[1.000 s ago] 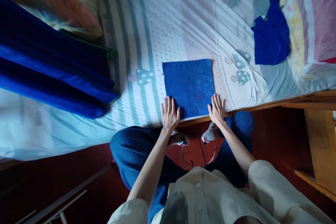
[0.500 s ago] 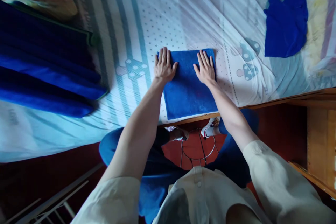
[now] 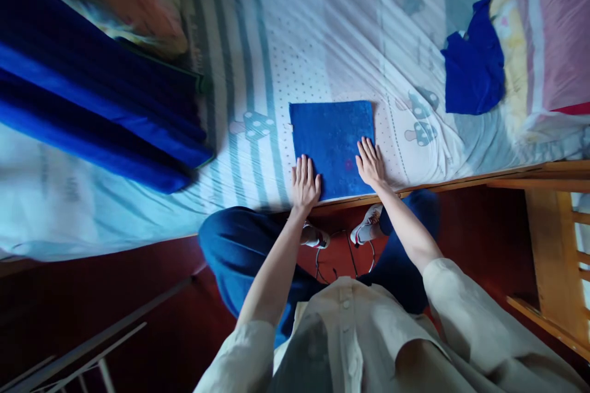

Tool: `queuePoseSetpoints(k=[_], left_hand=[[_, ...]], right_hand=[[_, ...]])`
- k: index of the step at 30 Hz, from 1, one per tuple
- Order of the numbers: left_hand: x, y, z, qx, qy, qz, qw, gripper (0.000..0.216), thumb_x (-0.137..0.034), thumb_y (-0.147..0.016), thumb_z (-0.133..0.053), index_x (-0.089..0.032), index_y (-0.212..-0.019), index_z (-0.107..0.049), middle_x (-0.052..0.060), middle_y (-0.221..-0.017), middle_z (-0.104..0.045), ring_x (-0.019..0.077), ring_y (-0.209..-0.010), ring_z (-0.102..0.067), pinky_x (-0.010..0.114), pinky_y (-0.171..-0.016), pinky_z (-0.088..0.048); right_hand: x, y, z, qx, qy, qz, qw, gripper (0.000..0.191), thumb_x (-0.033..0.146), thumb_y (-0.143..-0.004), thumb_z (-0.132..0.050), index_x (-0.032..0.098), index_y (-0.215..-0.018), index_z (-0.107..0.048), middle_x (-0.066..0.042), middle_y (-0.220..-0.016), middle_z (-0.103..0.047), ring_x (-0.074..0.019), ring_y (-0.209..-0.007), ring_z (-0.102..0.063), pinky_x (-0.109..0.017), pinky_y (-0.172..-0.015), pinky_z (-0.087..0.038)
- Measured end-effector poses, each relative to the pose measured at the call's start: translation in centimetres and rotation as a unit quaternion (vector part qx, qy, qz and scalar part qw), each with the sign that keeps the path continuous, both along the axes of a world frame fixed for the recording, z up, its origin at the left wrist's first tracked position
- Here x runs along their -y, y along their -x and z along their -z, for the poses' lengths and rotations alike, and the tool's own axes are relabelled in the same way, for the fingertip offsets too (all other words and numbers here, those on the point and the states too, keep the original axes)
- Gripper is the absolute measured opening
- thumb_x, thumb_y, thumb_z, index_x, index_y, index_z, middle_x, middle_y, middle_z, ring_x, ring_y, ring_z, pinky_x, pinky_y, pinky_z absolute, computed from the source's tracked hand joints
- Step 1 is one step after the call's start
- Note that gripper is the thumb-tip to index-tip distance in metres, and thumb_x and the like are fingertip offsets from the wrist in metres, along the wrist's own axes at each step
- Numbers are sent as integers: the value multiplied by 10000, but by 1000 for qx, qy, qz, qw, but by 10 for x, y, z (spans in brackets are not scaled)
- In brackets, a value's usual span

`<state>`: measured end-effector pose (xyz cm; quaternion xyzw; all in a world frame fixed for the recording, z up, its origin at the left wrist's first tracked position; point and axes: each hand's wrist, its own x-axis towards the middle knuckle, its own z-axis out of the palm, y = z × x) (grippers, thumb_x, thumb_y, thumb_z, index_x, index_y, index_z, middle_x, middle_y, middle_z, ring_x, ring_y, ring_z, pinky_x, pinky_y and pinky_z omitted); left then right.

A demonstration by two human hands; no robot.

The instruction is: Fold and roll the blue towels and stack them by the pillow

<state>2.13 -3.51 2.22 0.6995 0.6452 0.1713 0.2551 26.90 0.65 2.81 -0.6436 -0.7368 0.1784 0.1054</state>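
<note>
A flat, square blue cloth lies near the front edge of the bed, its sides nearly straight. Over its lower left corner rests my left hand, palm down and fingers stretched forward. My right hand lies flat across the cloth's right edge, a little farther forward, with its fingers slightly apart. Neither hand grips anything. A small reddish spot shows on the cloth between the hands.
Long folded blue fabric lies at the left, below a patterned pillow. A crumpled blue cloth sits at the right beside a pink bundle. The wooden bed edge runs above my knees.
Both hands have slid back toward me over the blue cloth, from its far edge to its nearer part. The whole view has shifted slightly.
</note>
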Motion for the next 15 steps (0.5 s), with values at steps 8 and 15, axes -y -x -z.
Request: queuePoseSetpoints(k=[8,15], left_hand=[[61,20,-7,-59,38,-32,997,617,-268,-993,-381,-17,-1556,-401,257,-1643,-337,333,-1590,-195,558,-1286,-171],[76,15,-7,24,76,-125,989,530,-187,-930,-467,-77,-1446,-520,230,-1455,-587,315,-1427,-504,453,-1201,-396]], right_hand=[[115,-34,-17,3,20,23,1000,548,230,-1026,-396,145,-1565,-450,-141,-1650,-391,-231,-1586,-263,-505,-1310,-189],[155,-40,-16,-240,80,213,944,480,246,-915,-542,188,-1386,-614,-156,-1391,-674,-265,-1327,-632,-459,-1162,-470]])
